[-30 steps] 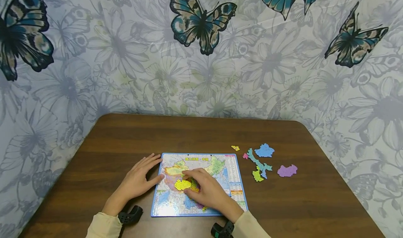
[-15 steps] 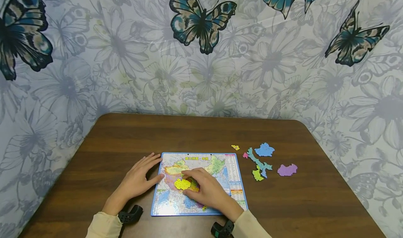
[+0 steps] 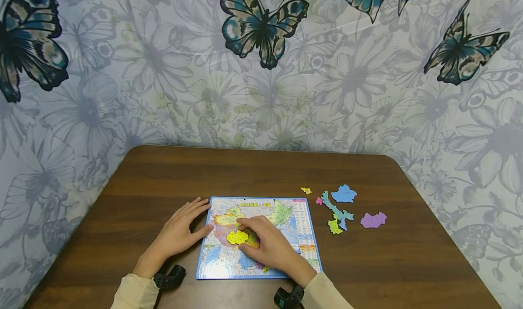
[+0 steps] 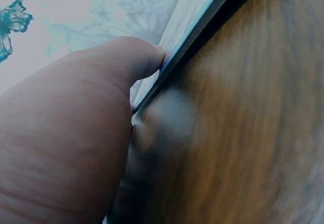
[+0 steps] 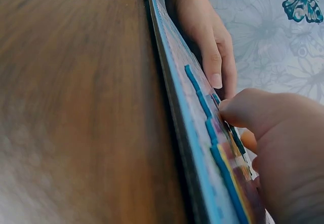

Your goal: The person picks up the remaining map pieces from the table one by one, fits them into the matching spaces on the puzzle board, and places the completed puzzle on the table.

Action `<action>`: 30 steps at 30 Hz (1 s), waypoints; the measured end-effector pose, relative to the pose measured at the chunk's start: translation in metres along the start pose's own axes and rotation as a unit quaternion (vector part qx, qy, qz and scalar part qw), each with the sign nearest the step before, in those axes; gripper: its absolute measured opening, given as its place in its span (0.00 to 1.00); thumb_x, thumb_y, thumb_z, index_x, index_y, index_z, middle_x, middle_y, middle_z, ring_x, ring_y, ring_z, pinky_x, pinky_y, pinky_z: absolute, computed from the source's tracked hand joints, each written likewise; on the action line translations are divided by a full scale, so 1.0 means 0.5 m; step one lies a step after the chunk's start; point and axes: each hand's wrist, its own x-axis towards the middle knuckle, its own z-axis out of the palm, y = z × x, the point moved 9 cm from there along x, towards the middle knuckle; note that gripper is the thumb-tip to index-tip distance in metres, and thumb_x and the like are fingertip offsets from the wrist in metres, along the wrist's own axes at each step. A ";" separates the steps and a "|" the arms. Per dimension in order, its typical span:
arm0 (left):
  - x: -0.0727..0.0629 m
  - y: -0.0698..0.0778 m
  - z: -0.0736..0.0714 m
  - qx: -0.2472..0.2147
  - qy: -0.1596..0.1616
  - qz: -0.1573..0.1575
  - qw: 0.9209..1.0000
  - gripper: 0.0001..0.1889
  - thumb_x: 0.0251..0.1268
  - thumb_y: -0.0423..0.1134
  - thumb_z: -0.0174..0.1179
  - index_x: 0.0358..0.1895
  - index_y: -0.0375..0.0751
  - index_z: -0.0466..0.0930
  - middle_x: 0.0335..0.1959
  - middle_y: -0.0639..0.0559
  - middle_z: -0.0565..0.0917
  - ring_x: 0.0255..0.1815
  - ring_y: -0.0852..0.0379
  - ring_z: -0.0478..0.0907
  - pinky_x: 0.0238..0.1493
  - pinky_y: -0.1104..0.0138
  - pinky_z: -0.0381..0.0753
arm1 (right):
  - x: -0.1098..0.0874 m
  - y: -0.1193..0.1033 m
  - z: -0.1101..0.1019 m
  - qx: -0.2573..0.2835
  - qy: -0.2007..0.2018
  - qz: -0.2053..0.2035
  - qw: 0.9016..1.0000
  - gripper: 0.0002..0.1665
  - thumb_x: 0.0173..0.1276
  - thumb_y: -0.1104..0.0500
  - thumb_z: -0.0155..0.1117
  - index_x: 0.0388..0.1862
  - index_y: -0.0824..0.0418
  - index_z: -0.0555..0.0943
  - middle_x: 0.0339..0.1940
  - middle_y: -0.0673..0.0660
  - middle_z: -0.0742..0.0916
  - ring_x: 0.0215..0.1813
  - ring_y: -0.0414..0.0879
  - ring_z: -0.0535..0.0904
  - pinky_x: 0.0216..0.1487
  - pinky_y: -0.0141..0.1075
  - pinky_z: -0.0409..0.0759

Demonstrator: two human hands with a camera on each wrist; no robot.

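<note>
A blue-edged magnetic map puzzle board [image 3: 220, 266] lies on the table, with several coloured pieces on it. My left hand [image 3: 175, 234] rests at the board's left edge, fingers spread and thumb on the rim; in the left wrist view the thumb [image 4: 136, 59] touches that edge. Over the middle of the board my right hand [image 3: 271, 245] holds a bright yellow puzzle piece [image 3: 237, 237] between thumb and fingers. The right wrist view shows the right thumb [image 5: 248, 110] down at the pieces, but the yellow piece's contact is hidden there. The right hand covers part of the map.
Right of the board lie loose pieces: a small yellow one [image 3: 305, 190], a blue one [image 3: 344, 193], a purple one [image 3: 373, 220], a teal one [image 3: 333, 206], a pink one [image 3: 318, 201] and a yellow-green one [image 3: 334, 226]. The brown table [image 3: 180, 172] meets a butterfly-patterned backdrop [image 3: 261, 104].
Both hands stay nearly still. The right fingers shift very slightly around the yellow puzzle piece, and the head view tilts a little.
</note>
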 end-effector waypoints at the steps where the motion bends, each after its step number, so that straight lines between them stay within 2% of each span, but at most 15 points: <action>1: 0.000 -0.001 0.000 0.000 0.000 0.000 1.000 0.36 0.68 0.57 0.67 0.74 0.42 0.73 0.78 0.44 0.69 0.81 0.39 0.60 0.79 0.39 0.57 | 0.001 -0.001 -0.001 -0.001 0.001 -0.001 1.000 0.35 0.67 0.48 0.75 0.72 0.49 0.75 0.56 0.41 0.84 0.64 0.40 0.77 0.68 0.41 0.80; 10: 0.001 0.000 -0.001 0.004 0.002 0.002 1.000 0.36 0.68 0.57 0.67 0.74 0.42 0.73 0.78 0.44 0.69 0.81 0.39 0.61 0.80 0.40 0.57 | 0.002 -0.001 -0.007 -0.012 0.013 -0.001 1.000 0.37 0.64 0.48 0.77 0.70 0.52 0.77 0.46 0.41 0.83 0.59 0.40 0.76 0.66 0.40 0.80; 24: 0.002 -0.001 0.001 0.003 -0.001 0.001 1.000 0.36 0.68 0.58 0.67 0.74 0.42 0.73 0.78 0.45 0.69 0.81 0.39 0.60 0.80 0.40 0.57 | 0.003 -0.004 -0.009 -0.013 0.013 -0.005 1.000 0.33 0.65 0.52 0.75 0.69 0.52 0.78 0.50 0.42 0.86 0.61 0.41 0.77 0.67 0.40 0.80; 30: 0.000 0.003 -0.004 0.002 0.008 0.009 1.000 0.36 0.68 0.57 0.67 0.74 0.41 0.73 0.77 0.43 0.70 0.80 0.38 0.62 0.78 0.38 0.58 | 0.004 -0.003 -0.009 -0.016 0.017 -0.008 1.000 0.35 0.65 0.52 0.76 0.70 0.52 0.77 0.50 0.42 0.86 0.62 0.41 0.77 0.67 0.40 0.79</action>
